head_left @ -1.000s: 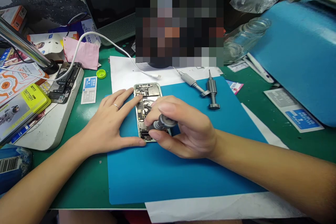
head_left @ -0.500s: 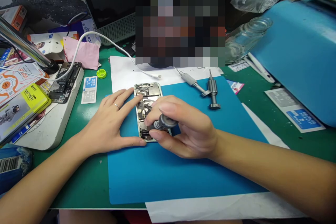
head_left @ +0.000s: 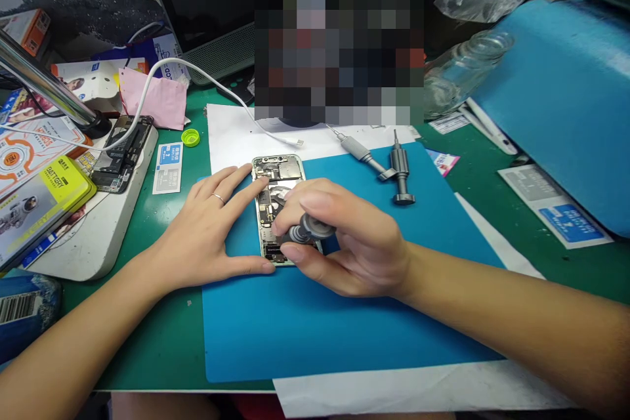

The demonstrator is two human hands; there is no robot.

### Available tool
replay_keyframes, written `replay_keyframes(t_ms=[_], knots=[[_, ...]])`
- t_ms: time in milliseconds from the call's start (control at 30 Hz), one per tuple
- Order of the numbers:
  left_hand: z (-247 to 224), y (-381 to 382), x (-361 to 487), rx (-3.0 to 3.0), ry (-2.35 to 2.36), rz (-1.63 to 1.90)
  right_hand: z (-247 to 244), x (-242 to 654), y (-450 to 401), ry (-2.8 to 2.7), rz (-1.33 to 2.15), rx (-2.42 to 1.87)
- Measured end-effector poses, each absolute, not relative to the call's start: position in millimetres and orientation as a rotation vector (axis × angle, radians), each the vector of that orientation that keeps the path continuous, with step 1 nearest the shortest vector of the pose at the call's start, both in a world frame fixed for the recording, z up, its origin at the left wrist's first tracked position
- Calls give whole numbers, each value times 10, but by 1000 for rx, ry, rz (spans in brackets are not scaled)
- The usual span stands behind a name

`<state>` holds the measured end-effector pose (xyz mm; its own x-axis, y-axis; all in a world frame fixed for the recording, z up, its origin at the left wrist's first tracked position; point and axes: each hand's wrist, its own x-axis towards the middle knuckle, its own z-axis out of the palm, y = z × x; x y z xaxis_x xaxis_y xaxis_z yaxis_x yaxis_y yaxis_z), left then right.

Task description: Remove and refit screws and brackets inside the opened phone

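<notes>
An opened smartphone (head_left: 278, 170) lies on the blue mat (head_left: 344, 331), its inner parts bare. My left hand (head_left: 211, 230) rests at the phone's left side with its fingers spread, fingertips touching the frame and one lying over the upper left parts. In my right hand (head_left: 354, 236) is a grey screwdriver (head_left: 315, 226), gripped between thumb and fingers above the phone's lower half. The tip of the screwdriver is hidden behind the fingers and handle.
Two more screwdrivers, one upright dark one (head_left: 399, 167) and one lying grey one (head_left: 361, 152), are behind my right hand. A white cable (head_left: 197, 69) arcs across the back left. Another opened phone (head_left: 123, 154) sits at left; a glass jar (head_left: 457, 72) lies back right.
</notes>
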<state>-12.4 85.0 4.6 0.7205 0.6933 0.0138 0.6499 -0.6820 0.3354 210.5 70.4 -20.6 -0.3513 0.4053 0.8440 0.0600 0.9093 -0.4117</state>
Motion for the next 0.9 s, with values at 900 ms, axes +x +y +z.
replay_keyframes(t_ms=[900], knots=[[53, 874, -136, 2691, 972, 408, 196, 2373, 645, -1579, 321, -731]])
